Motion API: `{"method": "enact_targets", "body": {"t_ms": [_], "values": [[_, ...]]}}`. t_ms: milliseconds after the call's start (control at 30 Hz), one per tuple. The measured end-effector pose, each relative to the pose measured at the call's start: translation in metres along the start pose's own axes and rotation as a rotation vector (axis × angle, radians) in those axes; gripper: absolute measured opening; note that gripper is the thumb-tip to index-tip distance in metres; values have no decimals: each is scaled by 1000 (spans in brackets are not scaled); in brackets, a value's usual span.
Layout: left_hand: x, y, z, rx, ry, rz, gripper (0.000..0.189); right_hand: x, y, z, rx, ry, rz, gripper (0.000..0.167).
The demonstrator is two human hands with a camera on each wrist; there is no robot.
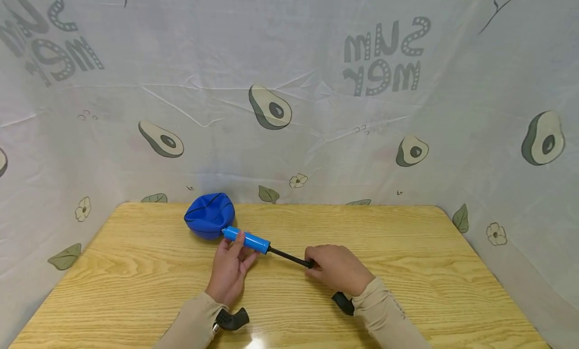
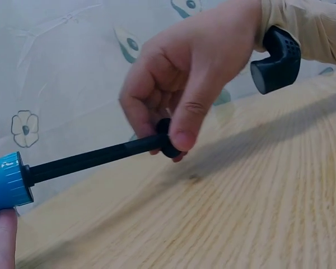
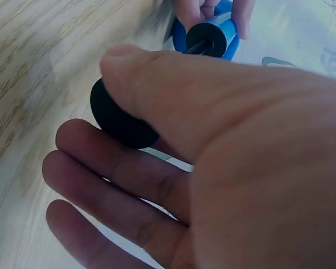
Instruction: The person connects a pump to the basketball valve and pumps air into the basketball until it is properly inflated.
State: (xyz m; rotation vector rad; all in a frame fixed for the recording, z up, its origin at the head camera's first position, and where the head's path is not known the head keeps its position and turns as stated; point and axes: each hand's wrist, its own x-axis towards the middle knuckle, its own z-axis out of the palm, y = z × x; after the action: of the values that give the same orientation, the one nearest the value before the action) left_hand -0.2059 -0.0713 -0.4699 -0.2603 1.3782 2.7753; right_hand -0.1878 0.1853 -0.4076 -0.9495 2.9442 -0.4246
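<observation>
- Here's your left hand (image 1: 229, 273), thumb over the pump's blue barrel (image 1: 255, 242), fingers underneath: you hold it tilted, above the table (image 1: 398, 228).
- Over to your right hand (image 1: 339, 267): you pinch the black handle (image 3: 120, 120) between thumb and fingers, the other fingertips loosely bent below it.
- Between your hands runs the black rod (image 1: 289, 257), a good length of it showing; it looks thin and stiff, so pull and push straight or it may bend.
- The barrel looks like light, smooth plastic, perhaps slippery; your best hold is around its middle. The handle is small, so grip it squarely.
- Past the barrel's far end sits the blue ball (image 1: 209, 215), dented and creased near the table's back edge. It looks light and soft; steady it close to the nozzle. Whether the nozzle is seated, you can't tell.
</observation>
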Motion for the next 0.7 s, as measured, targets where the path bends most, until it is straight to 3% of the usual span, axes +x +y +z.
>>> {"method": "enact_targets", "body": {"t_ms": [200,467,700], "values": [[-5,-4,3,23,-30,-30,45,2,-5,-2,20,15,-26,16],[-10,-6,8,14,-136,-69,46,6,-10,0,16,54,-50,19],[-17,-11,15,11,-181,-118,44,7,-12,5,27,75,-71,20]]}}
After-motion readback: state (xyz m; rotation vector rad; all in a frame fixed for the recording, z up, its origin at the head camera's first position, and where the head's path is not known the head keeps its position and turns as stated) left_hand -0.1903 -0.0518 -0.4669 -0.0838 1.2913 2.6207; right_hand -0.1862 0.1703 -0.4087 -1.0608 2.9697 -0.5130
